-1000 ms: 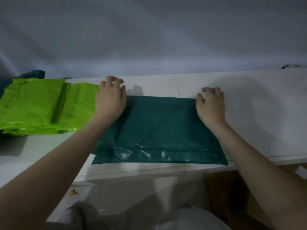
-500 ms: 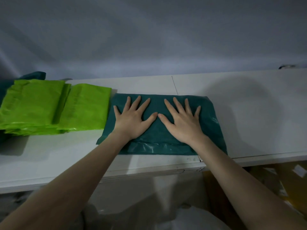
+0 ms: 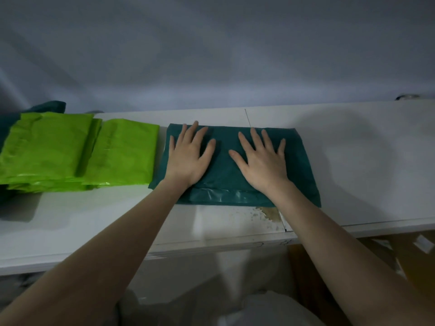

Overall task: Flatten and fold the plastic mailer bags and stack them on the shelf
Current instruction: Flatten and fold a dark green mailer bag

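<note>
Pressing flat, the left hand and right hand lie with fingers spread and straight on the dark green mailer bag, its long axis left-right on the white shelf, just right of the lime-green stack.

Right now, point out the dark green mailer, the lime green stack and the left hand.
dark green mailer [image 3: 299, 165], head view, bare right part.
lime green stack [image 3: 122, 151], head view, top bag's right half.
left hand [image 3: 188, 156], head view, back of hand.
</note>
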The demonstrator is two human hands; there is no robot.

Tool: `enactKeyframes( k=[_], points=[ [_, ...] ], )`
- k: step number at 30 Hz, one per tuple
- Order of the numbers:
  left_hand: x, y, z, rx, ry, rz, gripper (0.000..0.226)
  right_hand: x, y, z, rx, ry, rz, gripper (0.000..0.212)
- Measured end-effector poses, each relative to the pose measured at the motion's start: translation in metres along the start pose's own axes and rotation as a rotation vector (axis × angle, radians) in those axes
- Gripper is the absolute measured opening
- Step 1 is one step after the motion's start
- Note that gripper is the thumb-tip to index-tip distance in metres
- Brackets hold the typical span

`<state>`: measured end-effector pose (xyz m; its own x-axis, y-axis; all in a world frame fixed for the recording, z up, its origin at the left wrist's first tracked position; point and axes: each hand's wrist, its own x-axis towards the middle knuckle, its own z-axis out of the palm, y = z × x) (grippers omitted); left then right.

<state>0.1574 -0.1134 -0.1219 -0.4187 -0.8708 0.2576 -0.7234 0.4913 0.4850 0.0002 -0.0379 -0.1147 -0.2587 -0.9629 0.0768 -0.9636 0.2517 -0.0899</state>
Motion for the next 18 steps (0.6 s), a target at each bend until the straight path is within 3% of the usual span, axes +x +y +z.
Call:
enactKeyframes(
  k=[8, 18],
  points=[
    [-0.061, -0.019, -0.033, 0.049, 0.005, 0.104, 0.052, -0.047, -0.057, -0.015, 0.187, 0.161, -0.324, 0.054],
    [-0.129, -0.033, -0.056, 0.255, -0.119, 0.174, 0.058, -0.097, -0.094, -0.004, 0.083, 0.017, -0.522, 0.050]
  ],
)
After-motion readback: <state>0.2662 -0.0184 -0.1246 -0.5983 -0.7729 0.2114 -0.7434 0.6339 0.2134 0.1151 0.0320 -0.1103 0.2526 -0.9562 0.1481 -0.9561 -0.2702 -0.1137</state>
